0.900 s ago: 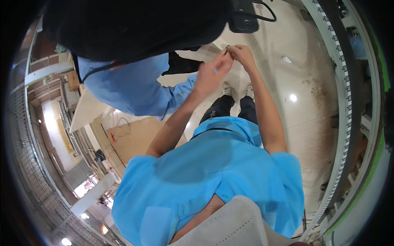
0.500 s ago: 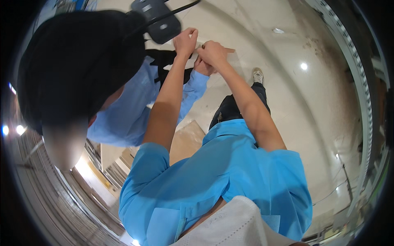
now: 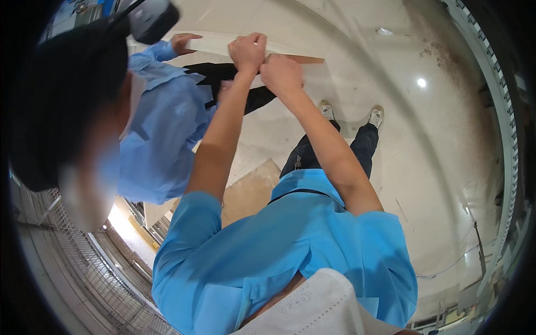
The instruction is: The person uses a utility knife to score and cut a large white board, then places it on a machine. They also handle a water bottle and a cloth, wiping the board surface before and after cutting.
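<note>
- Two hands grip one long pale board: left hand [image 3: 247,51] and right hand [image 3: 282,75] sit side by side, closed on the board [image 3: 223,46] near its middle.
- A co-worker's hand [image 3: 184,42] holds the board's far-left end.
- Uneven pulls could twist the board loose; it would likely drop onto the floor [image 3: 424,145] near the shoes [image 3: 376,116] below.

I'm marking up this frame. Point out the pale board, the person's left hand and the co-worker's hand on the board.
pale board [image 3: 215,46], head view, on its flat face between the hands.
left hand [image 3: 247,51], head view, on the knuckles.
co-worker's hand [image 3: 183,41], head view, on the back of the hand.
</note>
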Demonstrator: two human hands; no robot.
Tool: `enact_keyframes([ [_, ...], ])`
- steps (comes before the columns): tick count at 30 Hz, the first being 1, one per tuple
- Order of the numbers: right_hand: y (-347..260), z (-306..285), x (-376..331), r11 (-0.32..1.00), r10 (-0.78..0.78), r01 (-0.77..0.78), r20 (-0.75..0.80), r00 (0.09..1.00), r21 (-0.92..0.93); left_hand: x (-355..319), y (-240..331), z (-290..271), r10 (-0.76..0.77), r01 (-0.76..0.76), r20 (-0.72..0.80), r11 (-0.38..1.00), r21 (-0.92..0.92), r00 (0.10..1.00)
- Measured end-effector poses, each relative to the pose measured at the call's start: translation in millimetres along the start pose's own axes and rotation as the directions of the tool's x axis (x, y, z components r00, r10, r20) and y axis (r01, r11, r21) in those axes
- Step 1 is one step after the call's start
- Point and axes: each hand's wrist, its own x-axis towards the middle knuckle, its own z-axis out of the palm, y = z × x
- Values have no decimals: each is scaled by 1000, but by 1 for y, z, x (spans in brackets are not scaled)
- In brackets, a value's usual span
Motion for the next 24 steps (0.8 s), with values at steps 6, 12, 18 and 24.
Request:
enact_keyframes([
  [6, 30, 4, 7, 985, -111, 109, 10, 994, 137, 1, -9, 4, 128, -127, 13, 991, -51, 992],
  [12, 45, 19, 6, 934, -286, 271, 33, 958, 234, 2, -6, -11, 49, -39, 118, 995, -88, 992],
  [18, 52, 41, 5, 894, -325, 376, -226, 918, 243, -1, 3, -17, 84, -70, 113, 990, -125, 990],
  [24, 57, 60, 10, 762, -312, 489, -420, 852, 425, -3, -3, -21, 49, -16, 149, 977, -215, 988],
])
